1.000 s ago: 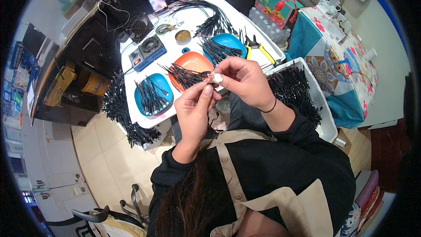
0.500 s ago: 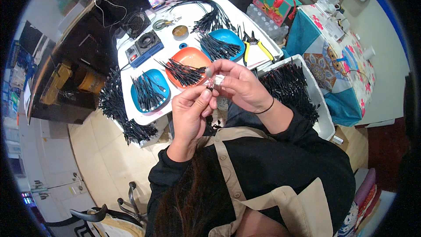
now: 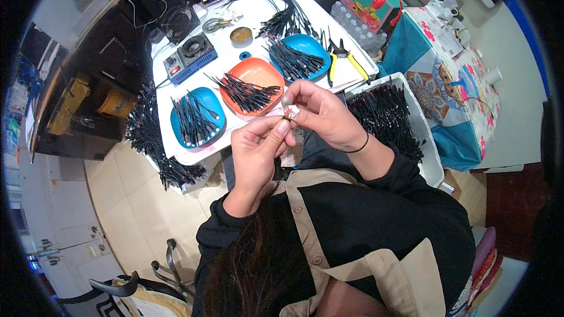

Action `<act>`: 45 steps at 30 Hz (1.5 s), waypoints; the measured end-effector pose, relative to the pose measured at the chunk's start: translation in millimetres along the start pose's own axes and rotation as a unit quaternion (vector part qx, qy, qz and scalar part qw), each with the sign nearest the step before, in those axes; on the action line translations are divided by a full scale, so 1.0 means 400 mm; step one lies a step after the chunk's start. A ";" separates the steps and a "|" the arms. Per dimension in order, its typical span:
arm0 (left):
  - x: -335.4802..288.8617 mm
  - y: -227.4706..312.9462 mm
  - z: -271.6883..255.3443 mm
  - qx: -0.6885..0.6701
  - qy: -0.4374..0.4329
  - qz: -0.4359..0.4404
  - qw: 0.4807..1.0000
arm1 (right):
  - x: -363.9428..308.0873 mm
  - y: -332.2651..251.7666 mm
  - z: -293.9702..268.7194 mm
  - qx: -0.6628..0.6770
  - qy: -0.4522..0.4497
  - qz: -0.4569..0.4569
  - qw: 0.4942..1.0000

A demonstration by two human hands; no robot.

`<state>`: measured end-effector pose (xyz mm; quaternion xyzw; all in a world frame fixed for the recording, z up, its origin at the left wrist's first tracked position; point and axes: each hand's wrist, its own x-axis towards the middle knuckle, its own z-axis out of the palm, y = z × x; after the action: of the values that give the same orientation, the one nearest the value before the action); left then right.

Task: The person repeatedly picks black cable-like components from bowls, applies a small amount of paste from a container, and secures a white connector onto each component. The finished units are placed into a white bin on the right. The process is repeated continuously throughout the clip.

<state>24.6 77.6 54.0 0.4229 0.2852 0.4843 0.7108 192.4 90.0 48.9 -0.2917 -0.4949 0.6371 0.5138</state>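
Over my lap (image 3: 322,151) | L hand (image 3: 257,148) pinching sm. wired piece (image 3: 290,114), prob. | R hand (image 3: 329,116) pinching it too | orange dish (image 3: 265,73) sitting beyond

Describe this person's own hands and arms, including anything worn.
The left sleeve and right sleeve are loose, plain black, ending short of the wrists. The left hand is ungloved, its wrist showing no band. The right hand is ungloved too, with a thin dark band around its wrist.

Close fisheye head view, downward over both hands (image 3: 258,145) (image 3: 326,111)
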 end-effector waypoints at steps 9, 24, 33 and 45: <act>0.009 -0.003 -0.022 0.100 0.037 0.017 0.994 | 0.010 -0.048 -0.002 -0.425 -0.011 -0.074 0.902; -0.024 0.037 -0.041 0.005 -0.030 -0.077 0.997 | -0.024 -0.067 -0.053 -0.043 0.267 -0.096 0.958; -0.025 0.057 -0.043 -0.051 -0.087 -0.139 0.985 | -0.042 -0.114 -0.019 -0.541 -0.062 -0.340 0.767; -0.017 0.057 -0.036 -0.033 -0.097 -0.140 0.985 | -0.027 -0.121 -0.019 -0.545 -0.119 -0.360 0.748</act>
<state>0.2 79.9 67.0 0.4001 0.2553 0.3463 0.8092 220.1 81.6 90.1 -0.2439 -0.8835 0.0563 0.3959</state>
